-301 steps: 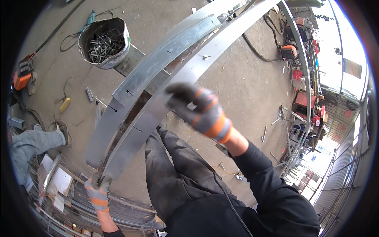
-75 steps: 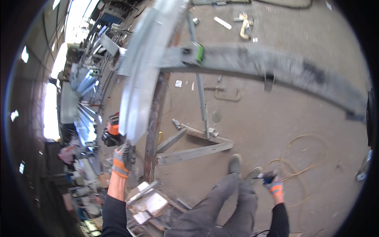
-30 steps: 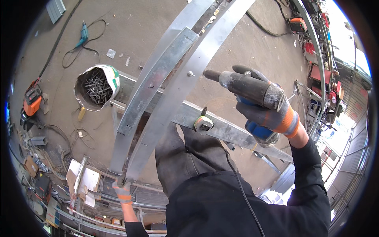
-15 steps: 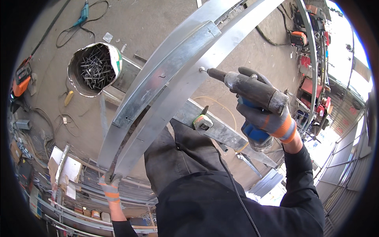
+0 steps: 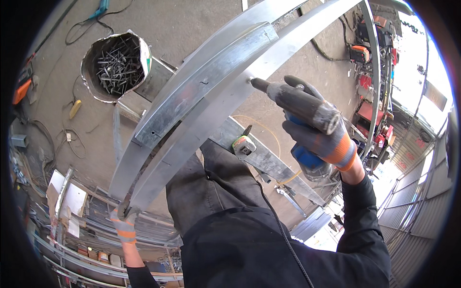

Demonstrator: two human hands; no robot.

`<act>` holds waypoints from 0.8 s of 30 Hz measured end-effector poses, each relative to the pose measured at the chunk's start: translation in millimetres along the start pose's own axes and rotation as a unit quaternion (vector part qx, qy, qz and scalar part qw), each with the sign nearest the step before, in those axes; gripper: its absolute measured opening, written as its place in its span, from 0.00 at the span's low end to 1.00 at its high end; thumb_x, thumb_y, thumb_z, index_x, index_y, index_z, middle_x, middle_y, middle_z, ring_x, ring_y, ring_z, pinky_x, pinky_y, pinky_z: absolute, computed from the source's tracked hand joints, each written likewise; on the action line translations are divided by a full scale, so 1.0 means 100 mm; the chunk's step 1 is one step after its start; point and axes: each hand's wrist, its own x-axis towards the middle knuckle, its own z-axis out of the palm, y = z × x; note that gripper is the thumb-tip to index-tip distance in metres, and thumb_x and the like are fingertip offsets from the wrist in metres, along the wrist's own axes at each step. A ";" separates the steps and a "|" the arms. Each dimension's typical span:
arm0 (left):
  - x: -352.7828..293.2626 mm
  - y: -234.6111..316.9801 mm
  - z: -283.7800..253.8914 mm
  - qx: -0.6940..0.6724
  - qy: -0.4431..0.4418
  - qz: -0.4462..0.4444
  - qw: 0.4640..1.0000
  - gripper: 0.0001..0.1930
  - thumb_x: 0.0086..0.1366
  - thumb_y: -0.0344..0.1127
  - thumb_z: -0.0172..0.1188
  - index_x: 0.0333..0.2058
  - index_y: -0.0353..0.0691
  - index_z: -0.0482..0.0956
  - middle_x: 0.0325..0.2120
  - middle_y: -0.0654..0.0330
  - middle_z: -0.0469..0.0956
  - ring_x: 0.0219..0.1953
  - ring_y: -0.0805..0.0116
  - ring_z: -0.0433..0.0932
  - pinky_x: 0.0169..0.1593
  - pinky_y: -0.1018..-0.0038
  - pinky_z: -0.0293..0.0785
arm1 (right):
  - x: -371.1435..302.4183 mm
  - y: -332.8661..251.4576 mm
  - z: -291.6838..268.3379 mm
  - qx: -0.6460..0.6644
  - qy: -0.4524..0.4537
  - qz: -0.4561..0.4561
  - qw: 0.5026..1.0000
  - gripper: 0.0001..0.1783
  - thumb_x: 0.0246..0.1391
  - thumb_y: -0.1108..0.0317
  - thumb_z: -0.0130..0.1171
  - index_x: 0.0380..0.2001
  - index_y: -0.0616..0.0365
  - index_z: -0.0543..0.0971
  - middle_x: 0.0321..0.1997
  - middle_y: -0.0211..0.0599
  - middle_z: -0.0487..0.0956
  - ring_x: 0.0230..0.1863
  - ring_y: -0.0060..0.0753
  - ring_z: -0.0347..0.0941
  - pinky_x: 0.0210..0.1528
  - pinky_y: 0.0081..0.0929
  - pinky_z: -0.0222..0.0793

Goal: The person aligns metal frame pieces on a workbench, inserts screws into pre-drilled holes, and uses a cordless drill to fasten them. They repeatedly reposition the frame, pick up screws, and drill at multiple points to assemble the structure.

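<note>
My right hand (image 5: 322, 140), in a grey and orange glove, is closed round the grip of a cordless rivet gun (image 5: 307, 105) with a blue lower part. The gun's nose meets a small rivet head on the side of a long silvery metal channel (image 5: 211, 113). At the channel's lower left end, my left hand (image 5: 124, 223), gloved alike, has its fingers closed round the edge. A shorter galvanized metal strip (image 5: 209, 79) lies along the channel, slightly tilted.
A white bucket (image 5: 147, 62) of loose metal pins stands left of the channel. A tape measure (image 5: 244, 145) rests on a metal crossbar (image 5: 283, 170) under it. Cables, a teal power tool (image 5: 101, 8) and a yellow-handled piece (image 5: 75, 109) lie on the floor. Equipment lines the right side.
The view has shifted slightly, so the channel's near end and my left hand appear farther left. The rivet gun's nose stays at the same rivet, its body a little more level.
</note>
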 end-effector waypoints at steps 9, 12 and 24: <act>-0.05 0.02 0.06 -0.052 0.022 -0.025 0.998 0.25 0.62 0.21 0.70 0.59 0.24 0.86 0.40 0.56 0.88 0.42 0.70 0.85 0.51 0.72 0.83 | 0.30 -0.11 -0.02 -0.029 -0.070 -0.017 0.997 0.35 0.61 0.84 0.66 0.72 0.55 0.80 0.77 0.41 0.75 0.59 0.32 0.82 0.65 0.33 0.80; -0.05 0.07 0.03 0.016 0.001 -0.002 1.000 0.23 0.62 0.21 0.72 0.57 0.24 0.86 0.42 0.55 0.89 0.43 0.69 0.87 0.51 0.70 0.85 | 0.31 -0.10 -0.02 -0.008 -0.076 -0.048 0.996 0.35 0.60 0.84 0.65 0.71 0.57 0.81 0.76 0.44 0.77 0.63 0.38 0.82 0.67 0.37 0.79; -0.02 0.13 -0.01 -0.043 -0.022 -0.005 0.999 0.17 0.62 0.20 0.76 0.50 0.27 0.89 0.42 0.51 0.93 0.44 0.68 0.92 0.50 0.71 0.87 | 0.28 -0.28 0.03 0.073 -0.055 0.133 0.987 0.38 0.59 0.87 0.62 0.74 0.60 0.78 0.72 0.47 0.81 0.62 0.35 0.84 0.45 0.28 0.85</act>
